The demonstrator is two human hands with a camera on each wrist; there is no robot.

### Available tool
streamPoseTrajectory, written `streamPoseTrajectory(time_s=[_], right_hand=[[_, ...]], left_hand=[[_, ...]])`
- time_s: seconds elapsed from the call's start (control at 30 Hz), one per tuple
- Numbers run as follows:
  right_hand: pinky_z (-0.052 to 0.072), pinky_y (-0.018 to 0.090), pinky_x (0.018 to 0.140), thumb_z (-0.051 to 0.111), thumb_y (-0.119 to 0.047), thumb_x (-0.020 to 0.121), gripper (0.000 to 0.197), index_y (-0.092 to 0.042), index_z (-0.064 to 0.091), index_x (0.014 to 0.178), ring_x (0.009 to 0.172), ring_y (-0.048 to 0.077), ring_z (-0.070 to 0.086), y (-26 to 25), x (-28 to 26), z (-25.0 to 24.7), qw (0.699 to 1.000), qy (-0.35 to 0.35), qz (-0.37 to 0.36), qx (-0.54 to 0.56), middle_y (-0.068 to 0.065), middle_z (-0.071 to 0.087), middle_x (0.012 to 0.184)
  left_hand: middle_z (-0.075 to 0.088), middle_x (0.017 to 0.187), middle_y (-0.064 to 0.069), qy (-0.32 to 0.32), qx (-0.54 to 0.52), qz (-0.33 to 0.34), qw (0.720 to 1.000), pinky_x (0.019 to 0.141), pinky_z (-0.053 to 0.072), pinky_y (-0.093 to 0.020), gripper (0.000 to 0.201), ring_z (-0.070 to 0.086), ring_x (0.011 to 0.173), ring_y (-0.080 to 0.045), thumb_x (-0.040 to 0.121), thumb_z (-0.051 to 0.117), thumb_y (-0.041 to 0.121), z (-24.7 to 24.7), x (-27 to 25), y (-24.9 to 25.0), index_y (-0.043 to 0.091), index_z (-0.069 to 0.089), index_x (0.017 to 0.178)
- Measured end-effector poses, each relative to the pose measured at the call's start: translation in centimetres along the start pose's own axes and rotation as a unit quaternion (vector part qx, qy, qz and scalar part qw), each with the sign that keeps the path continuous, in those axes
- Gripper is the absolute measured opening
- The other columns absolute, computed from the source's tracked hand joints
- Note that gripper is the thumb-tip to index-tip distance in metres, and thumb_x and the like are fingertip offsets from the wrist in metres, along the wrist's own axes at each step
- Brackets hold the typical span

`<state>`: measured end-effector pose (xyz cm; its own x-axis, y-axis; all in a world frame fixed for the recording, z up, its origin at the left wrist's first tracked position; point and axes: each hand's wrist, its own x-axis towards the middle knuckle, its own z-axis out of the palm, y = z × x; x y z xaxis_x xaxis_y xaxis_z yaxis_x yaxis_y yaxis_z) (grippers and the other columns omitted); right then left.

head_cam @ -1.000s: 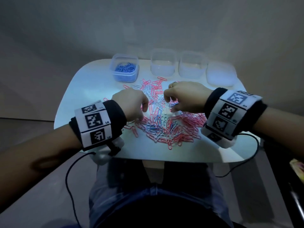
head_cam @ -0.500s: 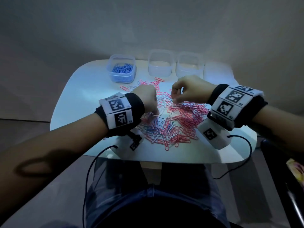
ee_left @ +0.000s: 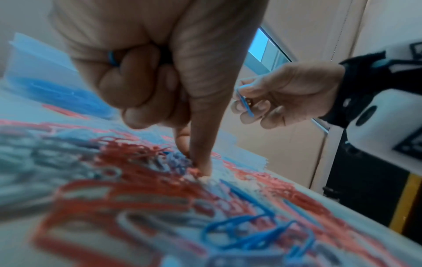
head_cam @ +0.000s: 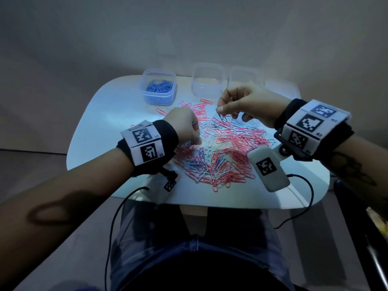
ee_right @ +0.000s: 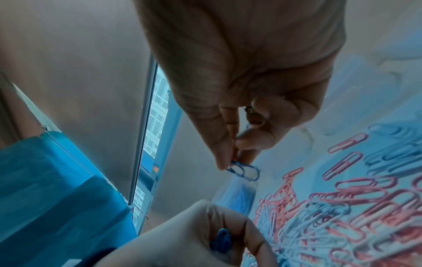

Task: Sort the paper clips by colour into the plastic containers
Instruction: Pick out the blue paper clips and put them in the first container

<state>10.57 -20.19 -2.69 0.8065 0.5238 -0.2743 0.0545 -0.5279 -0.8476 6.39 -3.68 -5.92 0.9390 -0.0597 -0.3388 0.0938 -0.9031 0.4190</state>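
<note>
Above the pile (head_cam: 218, 152), right hand (head_cam: 247, 106) pinches blue clips (head_cam: 222, 117); left hand (head_cam: 184, 128) grips others.

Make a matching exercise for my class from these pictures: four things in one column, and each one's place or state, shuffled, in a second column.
Things:
1. left hand
2. right hand
3. clear plastic container at far left
4. clear plastic container in the middle of the row

States:
A. holds only blue paper clips
B. pinches a blue paper clip above the table
C. no clips visible inside
D. index fingertip down in the mixed pile of red, white and blue paper clips

Pairs: 1-D, 2-B, 3-A, 4-C
</note>
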Motion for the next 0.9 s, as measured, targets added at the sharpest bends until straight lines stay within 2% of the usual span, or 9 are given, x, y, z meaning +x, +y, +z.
streamPoseTrajectory(time_s=[0.1,0.23,0.3,0.37,0.6,0.67,0.73,0.8,0.9], right_hand=[[0.031,0.011,0.041,0.065,-0.007,0.082,0.019,-0.018,0.057,0.068,0.045,0.0,0.044,0.5,-0.4,0.1,1.0,0.0,0.004,0.013,-0.009,0.056,0.057],[0.031,0.01,0.04,0.064,-0.005,0.082,0.019,-0.015,0.057,0.068,0.045,-0.001,0.044,1.4,-1.0,-0.1,0.999,-0.003,0.016,0.047,-0.002,0.054,0.062],[0.031,0.011,0.041,0.064,-0.005,0.082,0.018,-0.015,0.057,0.068,0.045,-0.001,0.044,1.7,-1.1,0.0,0.999,0.002,0.019,0.039,-0.006,0.055,0.057],[0.031,0.012,0.042,0.064,-0.005,0.082,0.019,-0.016,0.057,0.068,0.044,-0.001,0.045,1.8,-0.9,0.0,0.999,0.01,0.021,0.028,-0.012,0.055,0.049],[0.03,0.011,0.039,0.064,-0.005,0.082,0.02,-0.016,0.057,0.068,0.041,-0.002,0.046,1.9,-0.9,-0.3,0.999,0.02,0.018,0.019,-0.014,0.056,0.044],[0.029,0.011,0.039,0.064,-0.005,0.082,0.02,-0.016,0.057,0.068,0.041,-0.003,0.045,1.9,-1.1,-0.3,0.999,0.023,0.017,0.024,-0.013,0.055,0.044],[0.029,0.011,0.039,0.064,-0.005,0.082,0.02,-0.017,0.057,0.068,0.042,-0.002,0.045,1.9,-1.2,-0.2,0.999,0.025,0.016,0.025,-0.013,0.055,0.046],[0.03,0.011,0.04,0.064,-0.006,0.082,0.019,-0.017,0.057,0.068,0.043,-0.002,0.045,1.7,-1.4,-0.1,0.999,0.026,0.017,0.028,-0.011,0.055,0.052],[0.031,0.012,0.042,0.063,-0.006,0.083,0.019,-0.017,0.056,0.069,0.044,-0.002,0.045,0.7,-1.6,0.1,0.998,0.028,0.006,0.047,-0.003,0.056,0.063]], left_hand=[[0.064,0.08,-0.009,-0.01,-0.001,0.004,1.0,0.062,0.04,-0.024,0.01,0.055,0.077,-0.017,0.072,0.075,0.012,0.2,0.2,0.3,0.006,0.07,0.078],[0.058,0.081,-0.01,0.02,-0.048,-0.004,0.999,0.057,0.032,-0.024,0.012,0.048,0.076,-0.019,0.079,0.07,0.019,-0.5,0.2,-0.2,0.011,0.062,0.077],[0.061,0.083,-0.008,0.028,-0.037,-0.008,0.999,0.061,0.033,-0.023,0.015,0.052,0.079,-0.018,0.08,0.071,0.025,-0.7,0.3,-0.2,0.012,0.065,0.079],[0.06,0.079,-0.005,0.014,0.003,-0.005,1.0,0.054,0.034,-0.025,0.021,0.052,0.076,-0.017,0.075,0.076,0.029,-0.5,0.3,0.4,0.01,0.066,0.078],[0.066,0.078,-0.011,-0.032,0.007,-0.007,0.999,0.054,0.038,-0.022,0.018,0.055,0.073,-0.018,0.072,0.078,0.016,-0.7,1.0,0.5,0.001,0.071,0.081],[0.06,0.067,-0.009,-0.046,-0.024,-0.009,0.999,0.05,0.036,-0.02,0.012,0.053,0.063,-0.014,0.074,0.076,0.014,-1.0,0.7,0.4,0.004,0.069,0.077],[0.048,0.056,-0.004,-0.059,-0.093,-0.019,0.994,0.036,0.028,-0.014,0.012,0.043,0.041,-0.007,0.08,0.071,0.016,-1.8,0.2,0.2,0.007,0.064,0.076],[0.036,0.049,0.002,-0.071,-0.23,-0.049,0.969,0.032,0.017,-0.012,0.022,0.028,0.036,-0.008,0.087,0.062,0.019,-2.5,-0.3,-0.4,0.013,0.051,0.069],[0.034,0.042,0.008,-0.096,-0.499,-0.105,0.855,0.03,0.012,-0.012,0.028,0.023,0.033,-0.003,0.094,0.042,0.018,-2.3,-1.1,-1.3,0.019,0.035,0.067]])
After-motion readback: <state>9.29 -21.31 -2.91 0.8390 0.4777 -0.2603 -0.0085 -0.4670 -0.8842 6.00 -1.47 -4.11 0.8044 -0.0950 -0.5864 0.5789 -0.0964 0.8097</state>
